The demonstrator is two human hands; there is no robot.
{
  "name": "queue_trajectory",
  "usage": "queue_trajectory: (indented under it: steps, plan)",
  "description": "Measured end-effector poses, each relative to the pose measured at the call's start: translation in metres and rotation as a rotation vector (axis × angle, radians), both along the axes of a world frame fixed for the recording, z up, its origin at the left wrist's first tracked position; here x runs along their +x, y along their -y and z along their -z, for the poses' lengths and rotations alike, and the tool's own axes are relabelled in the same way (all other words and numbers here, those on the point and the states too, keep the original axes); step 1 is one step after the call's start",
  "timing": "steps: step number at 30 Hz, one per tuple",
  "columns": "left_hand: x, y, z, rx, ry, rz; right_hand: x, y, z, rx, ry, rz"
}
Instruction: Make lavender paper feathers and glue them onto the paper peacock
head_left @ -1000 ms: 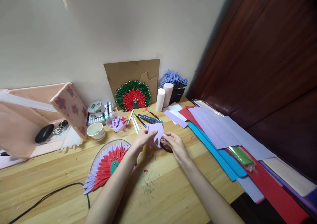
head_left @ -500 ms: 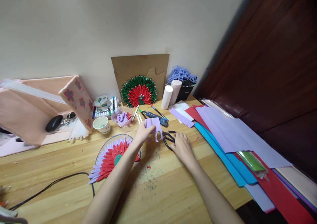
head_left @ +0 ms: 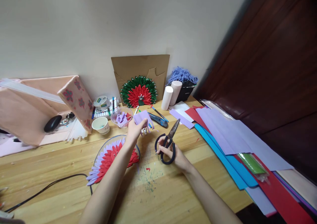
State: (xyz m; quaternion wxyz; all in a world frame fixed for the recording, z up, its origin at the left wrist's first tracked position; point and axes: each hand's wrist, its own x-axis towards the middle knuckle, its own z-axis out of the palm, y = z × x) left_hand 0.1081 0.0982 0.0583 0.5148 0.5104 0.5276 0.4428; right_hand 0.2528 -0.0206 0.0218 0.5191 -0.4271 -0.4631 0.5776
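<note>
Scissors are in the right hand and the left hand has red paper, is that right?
Not quite: the paper in the left hand is purple, not red, as the head view shows. The scissors are in the right hand.

Lilac paper [head_left: 140, 116], black scissor handles [head_left: 173, 152], red and lilac petals [head_left: 109, 158], flower-patterned pink panel [head_left: 75, 97], blue yarn [head_left: 182, 75]

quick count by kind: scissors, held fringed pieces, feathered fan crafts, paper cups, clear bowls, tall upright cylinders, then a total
Scissors: 1
Purple fringed piece in the left hand: 1
Feathered fan crafts: 2
Paper cup: 1
Clear bowl: 1
Tall upright cylinders: 2
Total: 8
</note>
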Motion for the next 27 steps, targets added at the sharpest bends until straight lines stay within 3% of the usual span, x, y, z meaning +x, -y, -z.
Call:
queue_trajectory:
  steps: [5, 10, 17, 27]
  plan:
    - [0.002, 0.003, -0.003, 0.006, -0.012, -0.002, -0.011, 0.006, 0.007, -0.042, -0.283, -0.241]
    - [0.004, 0.005, -0.005, 0.052, 0.046, 0.008, -0.011, 0.005, 0.017, -0.105, -0.265, -0.348]
    - [0.015, 0.015, -0.003, 0.001, 0.024, 0.125, -0.015, 0.003, 0.021, -0.111, -0.090, -0.251]
    - [0.027, 0.028, -0.006, -0.059, 0.023, 0.196, -0.015, -0.004, 0.031, -0.155, -0.118, -0.075]
